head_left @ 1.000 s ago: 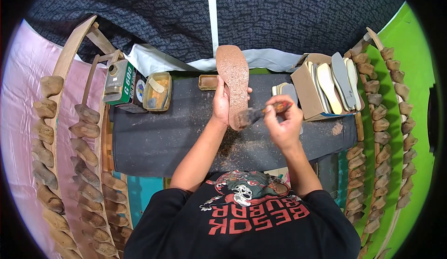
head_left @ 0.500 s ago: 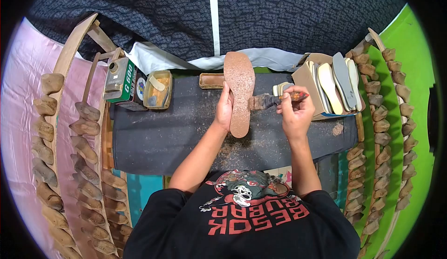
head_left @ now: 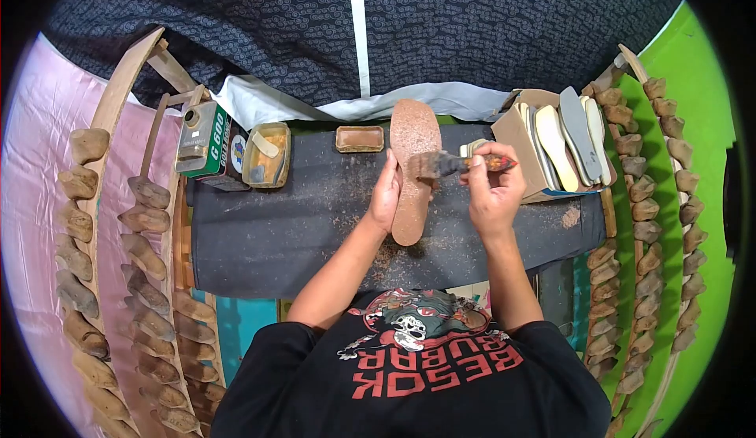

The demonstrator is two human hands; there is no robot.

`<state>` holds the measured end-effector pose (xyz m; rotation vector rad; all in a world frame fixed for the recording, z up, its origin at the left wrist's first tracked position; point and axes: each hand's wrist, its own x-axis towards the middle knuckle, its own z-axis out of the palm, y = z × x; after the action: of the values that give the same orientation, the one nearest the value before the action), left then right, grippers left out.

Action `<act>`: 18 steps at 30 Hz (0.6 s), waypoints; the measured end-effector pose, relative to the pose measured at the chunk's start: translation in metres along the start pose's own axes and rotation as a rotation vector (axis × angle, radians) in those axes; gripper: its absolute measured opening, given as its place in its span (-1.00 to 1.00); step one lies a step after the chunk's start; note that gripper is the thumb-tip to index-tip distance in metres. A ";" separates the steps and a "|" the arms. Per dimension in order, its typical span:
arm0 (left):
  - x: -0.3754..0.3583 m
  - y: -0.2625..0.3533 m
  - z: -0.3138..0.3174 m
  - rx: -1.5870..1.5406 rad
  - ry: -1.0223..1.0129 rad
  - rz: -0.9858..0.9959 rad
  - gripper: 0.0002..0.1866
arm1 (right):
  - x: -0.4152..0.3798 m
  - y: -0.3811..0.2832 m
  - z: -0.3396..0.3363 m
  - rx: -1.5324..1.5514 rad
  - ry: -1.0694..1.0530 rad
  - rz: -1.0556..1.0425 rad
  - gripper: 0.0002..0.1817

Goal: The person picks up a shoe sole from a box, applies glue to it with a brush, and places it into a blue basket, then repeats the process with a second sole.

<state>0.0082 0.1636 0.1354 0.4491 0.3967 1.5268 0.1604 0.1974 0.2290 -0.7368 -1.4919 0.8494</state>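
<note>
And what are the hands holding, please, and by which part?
The left hand holds the brown sole at its midsection, the right hand the brush by its handle.

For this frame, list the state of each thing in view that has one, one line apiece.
left hand: gripping the sole
sole: held up, speckled with bits
right hand: closed around the brush
brush: bristles against the sole
small rectangular tray: uncovered, on the table
table: cloth-covered, strewn with crumbs
cardboard box: open, filled with insoles
G 600 can: upright
</note>
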 end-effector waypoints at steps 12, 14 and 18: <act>-0.009 -0.005 -0.007 0.037 0.050 -0.053 -0.30 | 0.007 0.003 -0.016 -0.069 0.018 0.075 -0.92; -0.009 -0.009 0.001 0.031 0.043 -0.068 -0.30 | 0.003 0.002 -0.007 0.009 -0.058 0.048 -0.89; -0.006 -0.014 0.002 0.056 0.047 -0.075 -0.30 | 0.003 0.003 -0.002 -0.093 -0.057 -0.012 -0.90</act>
<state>0.0210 0.1575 0.1296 0.4377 0.4892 1.4585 0.1617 0.2019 0.2279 -0.7767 -1.5938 0.8024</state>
